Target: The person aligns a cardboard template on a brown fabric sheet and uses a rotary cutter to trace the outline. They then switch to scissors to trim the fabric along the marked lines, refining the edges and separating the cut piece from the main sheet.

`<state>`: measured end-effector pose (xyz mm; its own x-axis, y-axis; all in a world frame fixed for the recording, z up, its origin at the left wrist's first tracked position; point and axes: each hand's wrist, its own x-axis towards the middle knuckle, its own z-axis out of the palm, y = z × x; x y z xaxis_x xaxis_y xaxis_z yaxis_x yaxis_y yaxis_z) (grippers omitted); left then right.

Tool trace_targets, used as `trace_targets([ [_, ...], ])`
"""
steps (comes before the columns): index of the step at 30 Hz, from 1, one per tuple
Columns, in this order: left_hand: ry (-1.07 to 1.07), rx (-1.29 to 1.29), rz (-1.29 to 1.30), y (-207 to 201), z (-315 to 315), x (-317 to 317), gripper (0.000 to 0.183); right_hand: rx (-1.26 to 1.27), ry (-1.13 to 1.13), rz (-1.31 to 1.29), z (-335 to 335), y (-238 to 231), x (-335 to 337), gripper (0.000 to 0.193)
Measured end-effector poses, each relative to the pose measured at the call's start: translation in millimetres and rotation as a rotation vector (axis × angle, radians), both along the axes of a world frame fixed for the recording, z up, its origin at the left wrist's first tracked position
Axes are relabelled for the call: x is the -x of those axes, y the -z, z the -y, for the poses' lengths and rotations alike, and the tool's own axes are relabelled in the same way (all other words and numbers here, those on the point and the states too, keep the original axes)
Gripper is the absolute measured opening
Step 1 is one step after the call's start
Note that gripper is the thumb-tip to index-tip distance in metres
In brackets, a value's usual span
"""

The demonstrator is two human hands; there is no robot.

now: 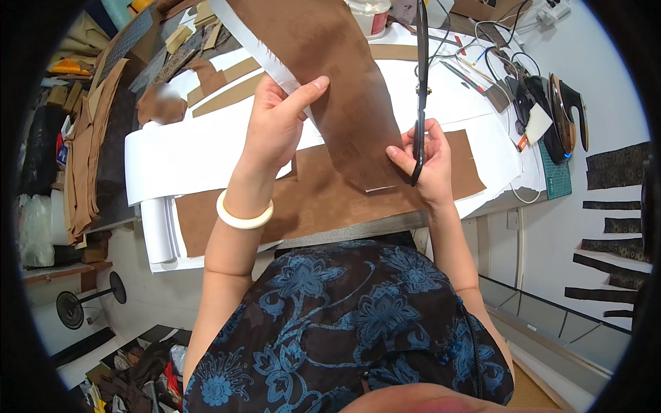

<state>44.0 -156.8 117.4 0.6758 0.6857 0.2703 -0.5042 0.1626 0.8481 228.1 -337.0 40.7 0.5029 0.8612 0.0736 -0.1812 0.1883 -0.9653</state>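
Note:
A long brown fabric piece (351,89) with a white edge strip is held up in front of me, slanting above the table. My left hand (275,117) pinches its left edge, thumb on top. At its lower right edge my right hand (430,162) grips the fabric between thumb and fingers. A pair of black scissors (421,89), seen edge-on with a brass-coloured screw, stands along that hand and seems held in it. Beneath lies a wider brown fabric panel (317,210), partly covered by the raised piece, on white paper (172,162).
Brown strips (234,96) and scraps lie at the far left of the table. Cables and an iron (568,117) are at the right, beside a green cutting mat (556,172). A tub (372,14) stands at the back. Dark fabric strips (609,206) hang on the right wall.

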Motion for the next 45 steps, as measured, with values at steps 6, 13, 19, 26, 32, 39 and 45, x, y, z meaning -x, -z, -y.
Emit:
trace_targets([
  [6,0.008,0.074,-0.008,12,-2,2,0.027,0.016,0.073,0.013,4,4,-18,0.031],
  [13,-0.051,0.11,0.013,5,3,1,0.027,0.033,0.13,0.098,17,10,-35,0.029],
  [19,0.035,0.091,-0.016,11,-8,11,0.024,0.053,0.126,0.025,12,5,-22,0.033],
  [26,-0.051,0.052,0.013,0,1,13,0.028,0.076,0.141,0.133,9,3,-23,0.033],
  [32,-0.093,0.023,0.028,-4,2,17,0.03,0.116,0.143,0.149,9,6,-24,0.03],
  [39,-0.066,0.051,-0.015,-5,2,17,0.023,0.03,0.114,0.08,9,4,-21,0.027],
  [45,-0.007,0.217,-0.018,-10,-1,15,0.025,0.025,0.086,0.054,8,1,-17,0.027],
])
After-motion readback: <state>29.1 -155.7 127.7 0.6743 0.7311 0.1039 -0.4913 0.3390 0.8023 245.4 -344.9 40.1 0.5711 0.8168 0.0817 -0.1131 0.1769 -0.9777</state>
